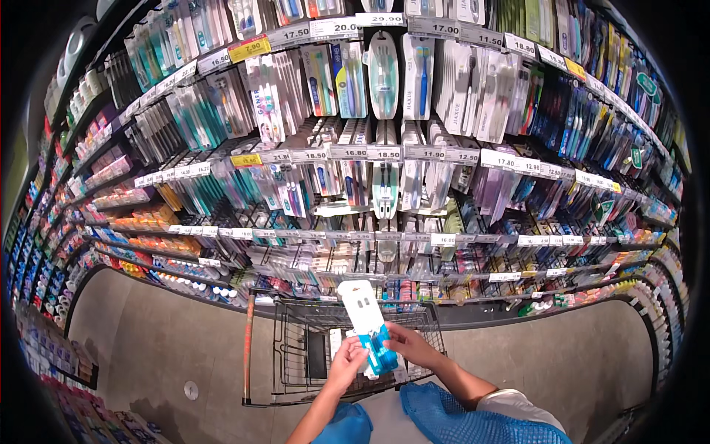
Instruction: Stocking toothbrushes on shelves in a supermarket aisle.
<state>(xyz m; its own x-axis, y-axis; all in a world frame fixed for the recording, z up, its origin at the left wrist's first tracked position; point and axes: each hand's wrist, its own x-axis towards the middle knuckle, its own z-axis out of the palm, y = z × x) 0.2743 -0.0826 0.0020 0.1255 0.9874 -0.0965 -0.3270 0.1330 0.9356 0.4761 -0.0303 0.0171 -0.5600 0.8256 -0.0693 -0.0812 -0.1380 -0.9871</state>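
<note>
My left hand (348, 358) and my right hand (407, 344) hold a white and blue retail package (363, 308) between them, above a wire shopping cart (288, 355). The package's white upper part has small dark slots and points away from me, towards the shelves. Its blue lower part lies between my fingers; what is inside is too small to tell. My left fingers touch its left edge, and the right fingers grip its right edge. Beneath my hands, other white items (335, 339) lie in the cart, partly hidden by the package.
Ahead stands a shelf wall hung with packaged toothbrushes (424, 77), with price strips (355, 152) along its rails. The cart's handle (248, 349) is on the left. Grey floor (554, 355) shows on both sides. Low shelves of boxed goods (66, 352) stand at the lower left.
</note>
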